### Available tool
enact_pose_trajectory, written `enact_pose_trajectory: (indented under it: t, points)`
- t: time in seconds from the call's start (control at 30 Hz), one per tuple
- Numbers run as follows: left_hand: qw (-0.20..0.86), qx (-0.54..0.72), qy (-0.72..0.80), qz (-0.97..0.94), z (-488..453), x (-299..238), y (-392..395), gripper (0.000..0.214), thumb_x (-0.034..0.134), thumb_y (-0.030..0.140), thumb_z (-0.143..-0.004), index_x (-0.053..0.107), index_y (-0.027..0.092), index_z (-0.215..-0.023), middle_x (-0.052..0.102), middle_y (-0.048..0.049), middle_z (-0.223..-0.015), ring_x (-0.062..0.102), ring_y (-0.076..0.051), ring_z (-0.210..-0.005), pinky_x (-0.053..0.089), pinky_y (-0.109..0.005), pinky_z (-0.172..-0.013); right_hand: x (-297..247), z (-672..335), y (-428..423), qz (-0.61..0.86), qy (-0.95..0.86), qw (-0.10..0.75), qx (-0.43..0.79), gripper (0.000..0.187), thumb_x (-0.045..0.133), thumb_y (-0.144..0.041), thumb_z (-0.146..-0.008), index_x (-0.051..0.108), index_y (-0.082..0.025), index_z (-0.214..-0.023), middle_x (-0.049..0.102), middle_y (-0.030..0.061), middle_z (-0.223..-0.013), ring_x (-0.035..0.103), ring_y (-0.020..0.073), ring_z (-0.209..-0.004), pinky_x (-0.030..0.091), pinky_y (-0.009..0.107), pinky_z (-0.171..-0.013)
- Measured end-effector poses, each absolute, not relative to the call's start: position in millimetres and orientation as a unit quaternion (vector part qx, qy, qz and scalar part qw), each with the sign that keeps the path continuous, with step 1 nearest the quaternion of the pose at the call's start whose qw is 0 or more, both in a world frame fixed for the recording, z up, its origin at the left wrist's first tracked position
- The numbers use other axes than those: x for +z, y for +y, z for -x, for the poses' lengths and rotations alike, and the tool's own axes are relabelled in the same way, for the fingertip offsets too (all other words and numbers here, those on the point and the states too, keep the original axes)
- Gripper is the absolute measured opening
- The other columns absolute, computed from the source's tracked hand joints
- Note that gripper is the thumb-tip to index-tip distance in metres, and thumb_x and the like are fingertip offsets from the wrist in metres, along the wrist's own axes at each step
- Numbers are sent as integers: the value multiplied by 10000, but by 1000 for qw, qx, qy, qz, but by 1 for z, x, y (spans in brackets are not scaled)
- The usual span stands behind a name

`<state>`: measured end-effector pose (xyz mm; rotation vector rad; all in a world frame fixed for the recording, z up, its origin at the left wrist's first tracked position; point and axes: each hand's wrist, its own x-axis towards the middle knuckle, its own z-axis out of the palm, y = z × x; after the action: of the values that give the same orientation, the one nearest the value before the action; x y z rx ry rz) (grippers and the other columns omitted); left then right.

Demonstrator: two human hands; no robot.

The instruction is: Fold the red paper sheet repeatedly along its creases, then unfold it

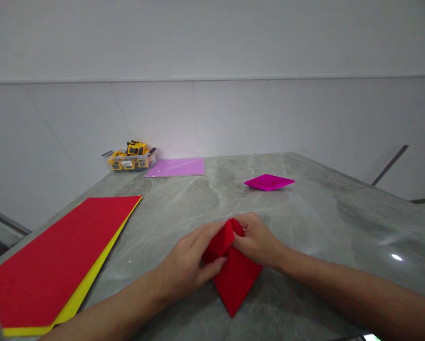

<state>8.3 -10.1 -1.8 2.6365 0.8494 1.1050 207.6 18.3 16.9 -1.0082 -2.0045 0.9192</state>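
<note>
A folded piece of red paper (234,283) is held between both hands near the front middle of the table, one pointed corner facing me. My left hand (194,255) grips its left side, the thumb on the near face and the fingers behind the upper flap. On the right, my right hand (260,240) pinches the upper right edge between thumb and fingers. The paper's top stands partly parted between the two hands. Some of its folds are hidden by my fingers.
Large red sheets (63,251) lie over yellow sheets (80,293) at the left. A magenta folded paper boat (269,182) rests farther back on the grey marbled table (326,227). By the wall are a lilac sheet (178,167) and a clear bin (127,163) with yellow toy vehicles.
</note>
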Motion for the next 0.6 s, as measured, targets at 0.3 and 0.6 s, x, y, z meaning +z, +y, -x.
enact_pose_trajectory:
  t: [0.3,0.6]
  points:
    - [82,418,264,-865,-9,-3,-7,654,631,145,-880,387,255,-1477,606,-118,-1300,621,-217,-1153,559,-343,-961,23,-210,18,349,-836,328,269,233,490,-268,-867,487,-175,-653,549,-16,-596,454,103,-541,318,226,-521]
    - [85,459,306,-830,-5,-1,-3,645,633,147,-884,420,295,-1474,622,-82,-1109,619,-193,-960,579,-323,-809,11,-207,13,305,-818,428,234,353,504,-236,-956,536,-200,-1305,717,87,-1056,683,207,-944,540,335,-819]
